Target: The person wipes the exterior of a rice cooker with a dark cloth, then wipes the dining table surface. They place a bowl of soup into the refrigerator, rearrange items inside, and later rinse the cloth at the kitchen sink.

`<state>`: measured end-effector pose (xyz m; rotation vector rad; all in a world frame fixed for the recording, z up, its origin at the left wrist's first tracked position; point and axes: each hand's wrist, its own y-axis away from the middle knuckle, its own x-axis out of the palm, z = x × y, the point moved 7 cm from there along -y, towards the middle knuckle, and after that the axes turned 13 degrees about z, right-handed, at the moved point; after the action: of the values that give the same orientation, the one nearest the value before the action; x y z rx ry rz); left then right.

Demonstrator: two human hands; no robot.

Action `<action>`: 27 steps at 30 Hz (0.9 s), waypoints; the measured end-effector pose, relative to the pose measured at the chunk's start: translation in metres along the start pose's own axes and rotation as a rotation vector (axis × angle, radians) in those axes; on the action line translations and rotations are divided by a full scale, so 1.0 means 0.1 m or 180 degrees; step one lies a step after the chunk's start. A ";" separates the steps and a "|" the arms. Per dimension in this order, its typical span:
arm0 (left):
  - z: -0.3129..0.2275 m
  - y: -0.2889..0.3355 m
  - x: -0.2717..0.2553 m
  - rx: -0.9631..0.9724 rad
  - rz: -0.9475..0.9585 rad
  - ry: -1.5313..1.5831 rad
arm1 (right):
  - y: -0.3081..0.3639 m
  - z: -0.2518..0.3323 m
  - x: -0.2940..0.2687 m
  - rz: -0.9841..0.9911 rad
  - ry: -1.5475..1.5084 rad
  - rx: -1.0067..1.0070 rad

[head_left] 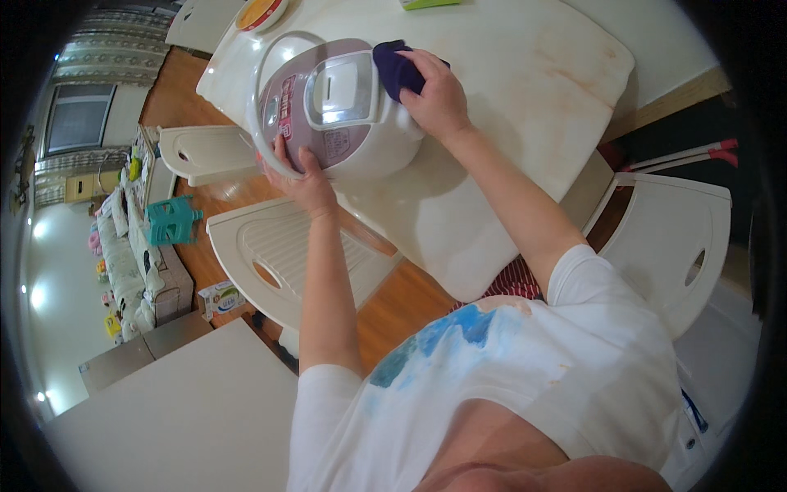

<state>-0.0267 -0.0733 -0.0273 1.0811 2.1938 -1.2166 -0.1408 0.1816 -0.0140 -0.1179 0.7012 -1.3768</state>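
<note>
A white and pink rice cooker [352, 148] with a silver panel on its lid sits on the pale marble-patterned table [516, 107]. Its white carrying handle [252, 98] curves round the left side. My left hand [307, 182] grips the cooker's near left edge by the handle, thumb on top. A dark purple cloth [397, 72] is bunched under my right hand [437, 97], whose fingers press it against the cooker's right side. Part of the cloth is hidden beneath the fingers.
A red-rimmed bowl [261, 14] stands at the table's far left, and a green object [430, 3] lies at the far edge. White chairs [287, 254] are pushed up to the near and left sides. A teal stool [172, 220] stands farther left.
</note>
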 end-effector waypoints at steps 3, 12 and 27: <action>-0.01 0.00 0.01 -0.0065 -0.0077 0.0013 | 0.24 0.10 0.07 -0.0021 0.0450 0.0166; -0.09 -0.01 -0.02 -0.0015 -0.0101 0.0107 | 1.04 0.29 0.18 0.0402 0.0162 -0.0412; -0.17 -0.01 -0.05 0.0068 -0.0186 -0.0024 | -0.22 0.06 0.14 0.0423 0.0732 0.0334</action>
<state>-0.0236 -0.0610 -0.0143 1.0259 2.2259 -1.2697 -0.1562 0.1619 -0.0043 0.1702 0.8113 -1.3079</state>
